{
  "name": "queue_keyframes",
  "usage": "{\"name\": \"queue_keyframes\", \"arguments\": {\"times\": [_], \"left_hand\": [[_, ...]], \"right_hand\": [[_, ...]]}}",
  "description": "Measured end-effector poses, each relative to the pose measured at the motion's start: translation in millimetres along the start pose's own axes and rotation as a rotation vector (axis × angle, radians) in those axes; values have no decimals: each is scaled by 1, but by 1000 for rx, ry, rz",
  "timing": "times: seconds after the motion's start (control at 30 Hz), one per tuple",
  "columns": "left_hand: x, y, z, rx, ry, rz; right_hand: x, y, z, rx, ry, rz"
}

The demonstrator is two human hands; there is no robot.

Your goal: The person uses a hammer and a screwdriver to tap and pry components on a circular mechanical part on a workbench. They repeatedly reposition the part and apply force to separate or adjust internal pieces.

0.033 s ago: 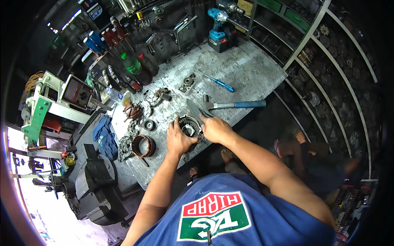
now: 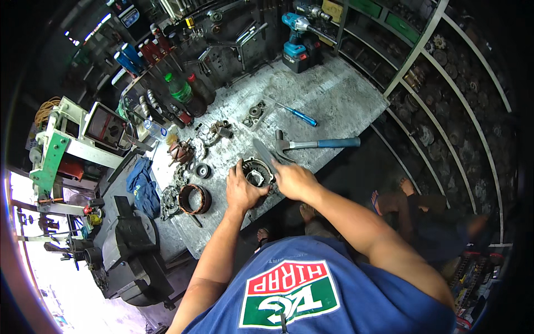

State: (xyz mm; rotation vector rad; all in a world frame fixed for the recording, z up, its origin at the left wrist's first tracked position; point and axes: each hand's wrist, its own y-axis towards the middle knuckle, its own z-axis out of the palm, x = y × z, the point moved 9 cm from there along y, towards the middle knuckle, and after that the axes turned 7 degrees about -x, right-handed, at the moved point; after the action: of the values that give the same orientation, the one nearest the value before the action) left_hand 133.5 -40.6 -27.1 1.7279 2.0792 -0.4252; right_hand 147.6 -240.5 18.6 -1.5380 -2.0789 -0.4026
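At the bench's near edge my left hand [image 2: 242, 189] grips a round, slotted metal alternator housing [image 2: 256, 168], thumb and fingers around its rim. Its open side faces up, showing a lighter ring inside. My right hand [image 2: 295, 181] is closed around a flat, grey blade-like tool [image 2: 263, 151], whose pointed end angles away to the left over the housing's right rim. My fingers hide the tool's handle, so its exact kind is unclear. Just beyond that hand lies a claw hammer [image 2: 322, 143] with a blue grip.
A copper-wound stator ring [image 2: 194, 199], a pulley [image 2: 202, 170] and a copper rotor [image 2: 181, 151] sit to the left. Farther off are a blue screwdriver [image 2: 303, 117], a cordless impact wrench [image 2: 296, 42] and a green-capped bottle [image 2: 179, 88]. A bench vise [image 2: 133, 245] stands at lower left.
My right hand and the blade-like tool have shifted slightly toward me along the housing's rim. My left hand keeps its place on the housing.
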Motion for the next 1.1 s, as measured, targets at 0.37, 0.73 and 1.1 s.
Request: {"name": "queue_keyframes", "arguments": {"times": [0.37, 0.73, 1.1], "left_hand": [[-24, 19, -9, 217, 135, 323], [32, -40, -17, 4, -216, -167], [8, -7, -11, 207, 316, 39]], "right_hand": [[-87, -138, -37, 167, 224, 152], [-108, -111, -49, 25, 373, 106], [-89, -82, -38, 192, 355, 127]]}}
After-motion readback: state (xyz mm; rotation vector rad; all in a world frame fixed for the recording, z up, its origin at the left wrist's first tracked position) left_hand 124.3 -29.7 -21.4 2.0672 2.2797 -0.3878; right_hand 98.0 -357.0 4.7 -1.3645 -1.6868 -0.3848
